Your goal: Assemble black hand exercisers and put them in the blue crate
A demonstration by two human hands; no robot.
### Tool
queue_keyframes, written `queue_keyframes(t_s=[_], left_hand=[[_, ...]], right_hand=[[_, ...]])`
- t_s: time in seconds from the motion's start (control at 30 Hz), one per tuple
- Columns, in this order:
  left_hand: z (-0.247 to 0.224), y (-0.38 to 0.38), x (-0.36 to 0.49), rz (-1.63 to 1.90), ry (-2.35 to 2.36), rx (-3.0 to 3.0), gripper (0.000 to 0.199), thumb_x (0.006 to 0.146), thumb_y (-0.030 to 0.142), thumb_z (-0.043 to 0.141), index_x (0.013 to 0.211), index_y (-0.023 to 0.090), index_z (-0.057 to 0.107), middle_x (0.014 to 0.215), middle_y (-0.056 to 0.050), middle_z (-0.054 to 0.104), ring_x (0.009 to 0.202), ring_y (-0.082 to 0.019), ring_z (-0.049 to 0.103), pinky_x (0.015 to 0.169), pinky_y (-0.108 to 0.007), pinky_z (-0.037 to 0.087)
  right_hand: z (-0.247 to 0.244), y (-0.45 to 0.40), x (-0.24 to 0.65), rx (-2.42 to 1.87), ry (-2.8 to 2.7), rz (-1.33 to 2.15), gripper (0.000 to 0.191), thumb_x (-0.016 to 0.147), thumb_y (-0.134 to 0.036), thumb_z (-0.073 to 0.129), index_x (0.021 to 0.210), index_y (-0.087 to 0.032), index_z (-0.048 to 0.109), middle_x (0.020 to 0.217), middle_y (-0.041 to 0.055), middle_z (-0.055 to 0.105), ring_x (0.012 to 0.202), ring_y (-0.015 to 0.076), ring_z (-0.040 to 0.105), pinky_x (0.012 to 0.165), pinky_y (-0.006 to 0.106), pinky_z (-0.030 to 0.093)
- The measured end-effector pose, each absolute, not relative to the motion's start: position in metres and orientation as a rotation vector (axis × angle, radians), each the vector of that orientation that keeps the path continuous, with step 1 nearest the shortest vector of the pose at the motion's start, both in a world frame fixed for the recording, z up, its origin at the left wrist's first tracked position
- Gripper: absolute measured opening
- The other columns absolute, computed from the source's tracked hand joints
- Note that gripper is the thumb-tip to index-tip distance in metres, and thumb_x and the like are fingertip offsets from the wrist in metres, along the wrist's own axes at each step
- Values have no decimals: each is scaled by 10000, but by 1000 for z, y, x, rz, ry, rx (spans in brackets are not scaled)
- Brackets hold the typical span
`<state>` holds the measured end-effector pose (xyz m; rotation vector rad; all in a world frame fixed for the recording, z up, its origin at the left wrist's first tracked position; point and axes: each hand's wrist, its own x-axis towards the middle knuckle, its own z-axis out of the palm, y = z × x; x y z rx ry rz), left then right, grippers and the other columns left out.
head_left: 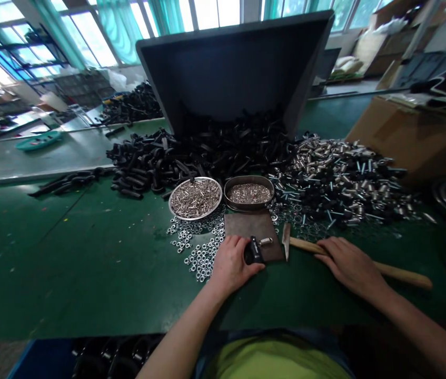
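On a flat metal plate (248,223), my left hand (233,263) grips a small black part (256,249) between thumb and fingers. A shiny coil spring (266,241) lies just right of that part; whether it is joined to it I cannot tell. My right hand (349,263) is closed around the wooden handle of a hammer (301,244), whose narrow metal head lies by the plate's right edge. Small metal rings or nuts (202,258) are scattered left of the plate.
Behind the plate stand a round dish of metal pins (219,196) and an oval tin of small metal pieces (270,197). A tipped grey bin (167,113) spills black parts (144,168). Springs and bolts (341,173) heap at right, before a cardboard box (416,131).
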<state>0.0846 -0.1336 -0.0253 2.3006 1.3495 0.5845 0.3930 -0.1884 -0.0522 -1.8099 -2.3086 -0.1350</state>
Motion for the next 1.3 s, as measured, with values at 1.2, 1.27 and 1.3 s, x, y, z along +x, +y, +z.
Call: queue_keyframes(t_s=[1.2,1.27,1.3], left_hand=[[-7,-140,75,921,835,199,315,809,395,602,888,93,641,706,-71,681,610,-142,643,596,-220,499],[-8,-141,76,907,885,240,344,764,419,647,877,93,649,697,-69,682,605,-140,641,574,-205,480],[-9,-141,76,898,910,266,363,738,431,669,872,94,653,693,-66,682,599,-136,637,556,-196,465]], right_hand=[[-8,-130,243,-1184,-1799,631,88,806,-172,611,721,-191,622,759,22,625,746,157,591,686,291,464],[-8,-128,243,-1177,-1811,645,85,799,-156,614,720,-187,622,757,20,622,744,155,590,683,288,461],[-8,-128,244,-1173,-1816,649,88,799,-152,611,719,-187,619,755,20,620,742,155,589,682,286,459]])
